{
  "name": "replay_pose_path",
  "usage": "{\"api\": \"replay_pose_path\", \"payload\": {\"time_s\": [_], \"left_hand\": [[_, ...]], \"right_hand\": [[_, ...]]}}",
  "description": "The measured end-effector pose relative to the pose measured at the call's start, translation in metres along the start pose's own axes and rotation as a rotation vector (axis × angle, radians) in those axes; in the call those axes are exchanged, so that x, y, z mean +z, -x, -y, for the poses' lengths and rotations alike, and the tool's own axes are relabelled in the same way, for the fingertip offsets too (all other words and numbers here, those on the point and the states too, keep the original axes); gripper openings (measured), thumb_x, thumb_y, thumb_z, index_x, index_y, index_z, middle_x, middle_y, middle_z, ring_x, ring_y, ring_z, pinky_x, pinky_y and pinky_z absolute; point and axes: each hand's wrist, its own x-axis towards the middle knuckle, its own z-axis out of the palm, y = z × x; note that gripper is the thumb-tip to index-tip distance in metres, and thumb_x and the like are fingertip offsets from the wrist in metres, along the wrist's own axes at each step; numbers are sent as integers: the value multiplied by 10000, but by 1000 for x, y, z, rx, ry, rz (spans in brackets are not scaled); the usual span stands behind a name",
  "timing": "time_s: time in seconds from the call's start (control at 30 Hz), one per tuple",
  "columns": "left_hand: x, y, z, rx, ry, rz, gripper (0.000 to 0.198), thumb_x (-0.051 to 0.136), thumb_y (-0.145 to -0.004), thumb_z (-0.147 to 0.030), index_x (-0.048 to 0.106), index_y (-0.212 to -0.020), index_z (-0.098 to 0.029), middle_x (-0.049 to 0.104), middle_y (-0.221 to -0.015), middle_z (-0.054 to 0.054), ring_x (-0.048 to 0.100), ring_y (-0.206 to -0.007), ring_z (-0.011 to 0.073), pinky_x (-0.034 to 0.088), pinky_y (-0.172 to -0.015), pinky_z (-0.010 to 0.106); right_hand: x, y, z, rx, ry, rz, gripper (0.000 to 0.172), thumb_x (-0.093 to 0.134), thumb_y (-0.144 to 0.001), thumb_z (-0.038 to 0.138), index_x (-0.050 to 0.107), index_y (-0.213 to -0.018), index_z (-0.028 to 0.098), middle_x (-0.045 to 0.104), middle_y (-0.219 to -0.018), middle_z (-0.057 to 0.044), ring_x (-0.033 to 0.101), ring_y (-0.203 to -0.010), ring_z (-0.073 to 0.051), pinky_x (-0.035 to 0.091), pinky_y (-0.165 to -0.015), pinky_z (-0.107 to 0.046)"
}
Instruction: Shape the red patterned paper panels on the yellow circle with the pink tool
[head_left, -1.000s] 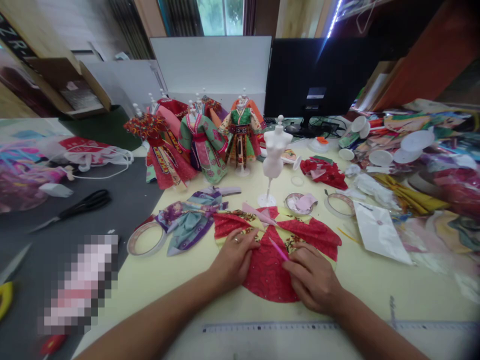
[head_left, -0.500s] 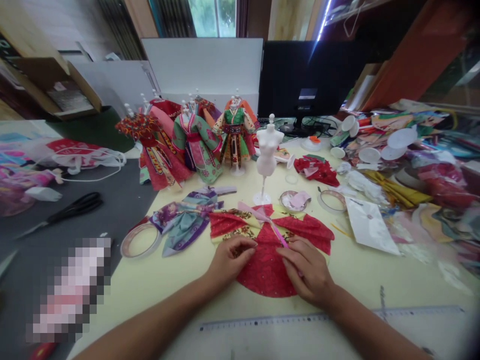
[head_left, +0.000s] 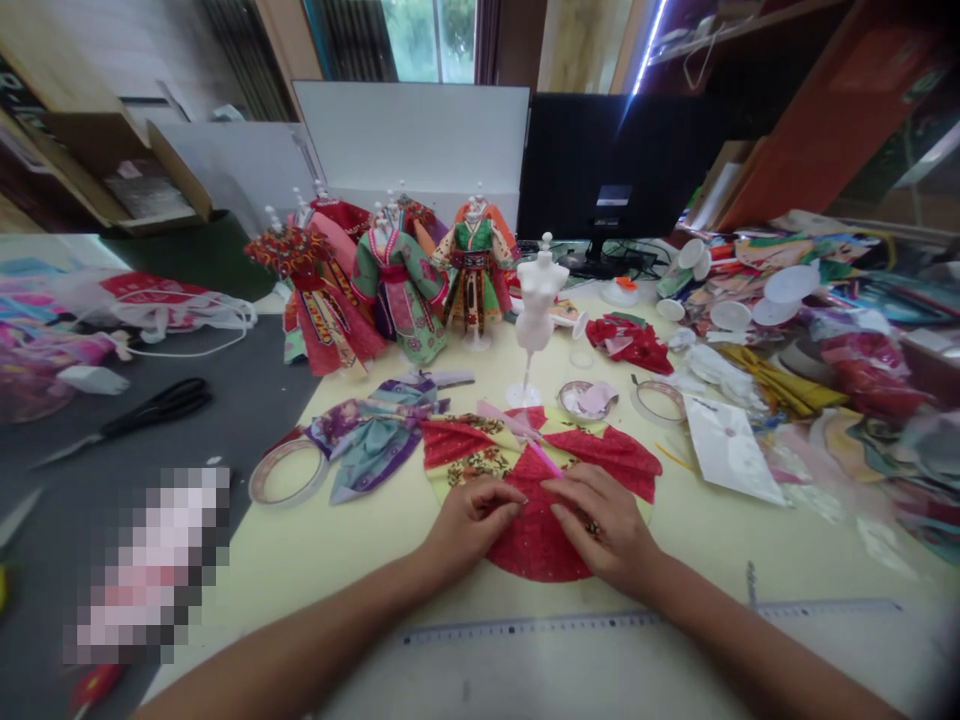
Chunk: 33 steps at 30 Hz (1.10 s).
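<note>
A small red doll garment [head_left: 536,545] with yellow floral panels lies spread on the table in front of me. Over its left part, my left hand [head_left: 480,515] has thumb and forefinger pinched together; whatever is between them is too small to make out. My right hand [head_left: 611,525] rests on the garment's right side, thumb and fingers apart and touching the cloth. A narrow pink ribbon [head_left: 544,457] runs from the garment's top edge down to the right fingertips. Just behind the garment stands a bare white doll mannequin [head_left: 538,310].
Left of the garment are a blue-purple cloth piece [head_left: 379,450] and a tape roll [head_left: 287,472]. A clear ruler [head_left: 525,627] lies nearest me. Black scissors [head_left: 154,410] rest on the dark mat. Dressed mannequins [head_left: 397,285] stand behind; fabric scraps [head_left: 795,380] pile up at right.
My right hand has shifted slightly left over the garment, and the two hands are closer together. The view has moved a little; the garment stays spread out.
</note>
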Motion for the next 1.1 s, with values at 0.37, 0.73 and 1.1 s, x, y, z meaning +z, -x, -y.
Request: {"api": "replay_pose_path", "payload": {"time_s": [0.37,0.73,1.1], "left_hand": [[4,-1,6,51,34,45,119,551,-767,-191,660,-765,-144,652,-743,38,594,-715,138,468,-695,259],[8,1,5,-35,100,51,108,577,-723,-159,671,-769,-129,654,-746,47,605,-715,142,471,-688,243],[10,1,6,174,-76,19,99,563,-748,-111,657,-748,-142,652,-703,42,584,-687,138,440,-691,254]], "right_hand": [[21,2,1,-100,-24,-66,242,538,-768,72,567,-999,134,564,-799,-74,507,-749,-169,454,-663,-339],[22,1,2,-187,108,-133,137,552,-754,49,598,-858,127,541,-718,-59,495,-726,-155,474,-714,-353],[22,5,2,-185,137,-75,117,561,-738,58,582,-820,138,530,-713,-53,489,-725,-158,470,-722,-352]]}}
